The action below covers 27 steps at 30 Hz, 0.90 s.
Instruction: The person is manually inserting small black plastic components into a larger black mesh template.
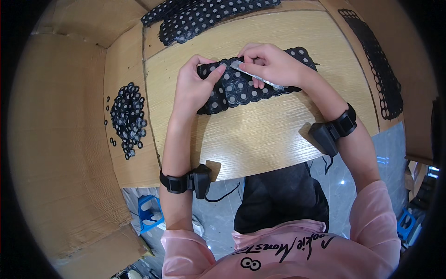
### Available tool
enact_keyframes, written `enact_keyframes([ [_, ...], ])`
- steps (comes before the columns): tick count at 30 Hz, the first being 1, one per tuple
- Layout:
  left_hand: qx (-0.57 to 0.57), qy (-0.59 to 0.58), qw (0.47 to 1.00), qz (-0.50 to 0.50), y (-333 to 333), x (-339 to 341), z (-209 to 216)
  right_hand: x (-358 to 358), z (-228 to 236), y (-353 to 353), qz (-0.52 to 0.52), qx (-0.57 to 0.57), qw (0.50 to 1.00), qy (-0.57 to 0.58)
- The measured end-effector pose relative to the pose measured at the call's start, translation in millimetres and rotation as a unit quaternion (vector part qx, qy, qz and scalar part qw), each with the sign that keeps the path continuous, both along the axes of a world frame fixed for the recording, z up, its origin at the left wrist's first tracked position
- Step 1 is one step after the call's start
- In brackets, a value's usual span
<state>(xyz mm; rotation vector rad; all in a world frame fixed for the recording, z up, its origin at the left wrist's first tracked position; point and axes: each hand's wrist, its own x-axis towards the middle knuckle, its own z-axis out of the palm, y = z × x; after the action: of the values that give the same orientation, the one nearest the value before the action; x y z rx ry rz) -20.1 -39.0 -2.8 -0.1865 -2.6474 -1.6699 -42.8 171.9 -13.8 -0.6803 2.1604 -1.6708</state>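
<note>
A black sheet (248, 95) set with rows of pale round discs lies on the wooden tabletop in front of me. At its left end, my left hand (194, 84) pinches the upper edge between thumb and fingers. My right hand (270, 65) is closed around a flat, narrow silvery strip (260, 80), which looks like a metal hand tool, and holds it slantwise over the sheet. The strip's upper left end is close to my left thumb. Part of the sheet is hidden beneath my right hand and wrist, so I cannot tell exactly what the right fingertips touch.
Loose black rings (127, 114) are heaped on cardboard at the left. Disc-filled black sheets (200, 23) lie along the table's far side. A long black ringed strip (374, 63) rests at the right. Cardboard walls (65, 125) enclose the left. Both forearms wear strapped black devices (201, 181) with cables.
</note>
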Motion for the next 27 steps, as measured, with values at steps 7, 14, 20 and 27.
enact_keyframes([
  [7,-0.013,0.012,1.0,0.007,2,2,4,5,-2,-6,-0.027,0.015,0.999,0.013],
  [14,-0.019,0.05,0.998,-0.019,0,3,2,10,-9,-18,-0.116,0.093,0.967,0.208],
  [20,-0.007,0.028,0.999,-0.034,-5,-1,1,7,5,-10,-0.102,0.086,0.985,0.105],
  [27,-0.105,0.028,0.991,-0.077,-13,-2,7,-7,9,6,-0.051,-0.006,0.996,-0.078],
])
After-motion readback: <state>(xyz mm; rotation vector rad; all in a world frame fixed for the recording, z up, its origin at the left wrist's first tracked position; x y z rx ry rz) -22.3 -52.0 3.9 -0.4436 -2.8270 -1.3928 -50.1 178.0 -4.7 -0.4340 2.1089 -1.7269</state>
